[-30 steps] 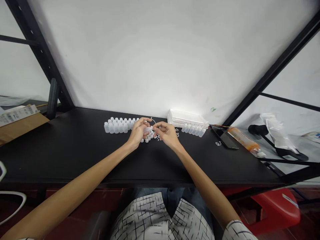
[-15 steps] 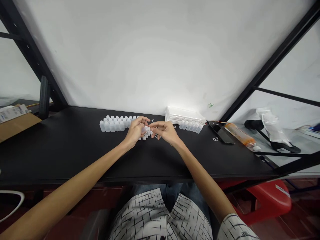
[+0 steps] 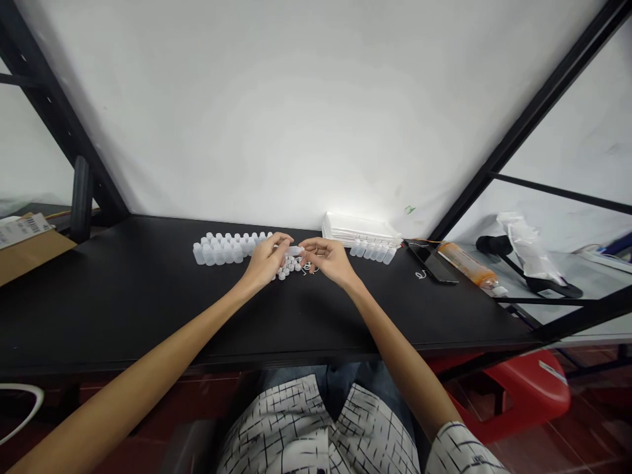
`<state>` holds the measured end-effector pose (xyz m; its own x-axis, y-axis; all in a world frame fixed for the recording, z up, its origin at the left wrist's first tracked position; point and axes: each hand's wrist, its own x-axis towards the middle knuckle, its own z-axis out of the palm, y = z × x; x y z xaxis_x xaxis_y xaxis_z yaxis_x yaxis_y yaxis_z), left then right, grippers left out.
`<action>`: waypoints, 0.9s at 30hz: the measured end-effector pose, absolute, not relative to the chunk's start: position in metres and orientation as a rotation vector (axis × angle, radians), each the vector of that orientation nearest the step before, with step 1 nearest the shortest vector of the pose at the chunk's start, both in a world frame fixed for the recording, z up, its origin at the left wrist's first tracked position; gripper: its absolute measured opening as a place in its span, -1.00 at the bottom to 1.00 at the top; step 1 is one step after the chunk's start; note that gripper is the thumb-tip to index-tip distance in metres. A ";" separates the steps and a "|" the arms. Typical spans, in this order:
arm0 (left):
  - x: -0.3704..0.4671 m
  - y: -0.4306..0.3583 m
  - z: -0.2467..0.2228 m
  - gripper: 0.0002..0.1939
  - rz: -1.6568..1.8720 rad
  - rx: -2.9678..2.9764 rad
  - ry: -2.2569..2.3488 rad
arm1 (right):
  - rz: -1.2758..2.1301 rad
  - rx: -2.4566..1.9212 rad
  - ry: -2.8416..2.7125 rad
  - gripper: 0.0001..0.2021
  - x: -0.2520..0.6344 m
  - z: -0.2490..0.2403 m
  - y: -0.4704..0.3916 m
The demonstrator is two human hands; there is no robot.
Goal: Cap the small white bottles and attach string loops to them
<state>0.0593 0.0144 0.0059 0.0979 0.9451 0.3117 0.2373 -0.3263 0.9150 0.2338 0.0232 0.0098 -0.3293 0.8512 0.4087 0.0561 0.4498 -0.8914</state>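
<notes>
A small translucent plastic bottle lies sideways between my two hands, above the black table. My left hand is closed around its body, which it partly hides. At the bottle's top end, the fingertips of my right hand pinch what looks like a white cap. Just below the hands is a pile of loose white caps with small white ring-like pieces beside it. Capped bottles stand in rows to the left of my left hand.
Several bottles without wide caps stand in a row at right, before a stack of white packets. A phone and an orange-ended bottle lie further right. A cardboard box sits at the far left.
The held bottle now shows more clearly between my hands, lying sideways, with my right fingers at its end. The whole view has shifted slightly.
</notes>
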 end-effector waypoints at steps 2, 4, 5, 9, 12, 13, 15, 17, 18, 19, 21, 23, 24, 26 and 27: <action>0.059 0.013 0.008 -0.65 1.202 1.788 1.245 | 0.955 -0.807 -1.683 -0.67 0.239 0.009 0.025; 0.059 0.012 0.009 -0.61 1.123 1.858 1.250 | 0.925 -0.826 -1.675 -0.66 0.243 0.008 0.027; 0.059 0.012 0.009 -0.61 1.098 1.881 1.233 | 0.916 -0.836 -1.678 -0.66 0.244 0.007 0.027; 0.058 0.014 0.006 -0.58 1.080 1.933 1.162 | 0.906 -0.858 -1.695 -0.65 0.246 0.007 0.026; 0.057 0.016 0.005 -0.56 1.087 1.930 1.143 | 0.909 -0.859 -1.677 -0.64 0.246 0.007 0.026; 0.057 0.016 0.004 -0.56 1.088 1.933 1.140 | 0.913 -0.856 -1.670 -0.64 0.246 0.007 0.027; 0.056 0.017 0.004 -0.56 1.086 1.944 1.129 | 0.924 -0.850 -1.662 -0.64 0.247 0.007 0.027; 0.056 0.016 0.004 -0.56 1.084 1.954 1.118 | 0.930 -0.860 -1.671 -0.65 0.248 0.008 0.027; 0.056 0.016 0.004 -0.57 1.083 1.955 1.115 | 0.931 -0.871 -1.679 -0.66 0.249 0.008 0.027; 0.057 0.015 0.005 -0.57 1.083 1.954 1.115 | 0.932 -0.883 -1.689 -0.67 0.249 0.009 0.026; 0.057 0.014 0.006 -0.57 1.086 1.948 1.114 | 0.938 -0.895 -1.711 -0.69 0.250 0.010 0.025; 0.057 0.014 0.007 -0.57 1.100 1.939 1.109 | 0.948 -0.878 -1.722 -0.70 0.250 0.012 0.024; 0.058 0.014 0.007 -0.57 1.106 1.935 1.104 | 0.951 -0.865 -1.725 -0.71 0.250 0.012 0.023; 0.058 0.014 0.006 -0.58 1.119 1.926 1.093 | 0.945 -0.848 -1.728 -0.72 0.250 0.012 0.023; 0.058 0.014 0.006 -0.58 1.122 1.921 1.087 | 0.938 -0.847 -1.731 -0.73 0.250 0.012 0.023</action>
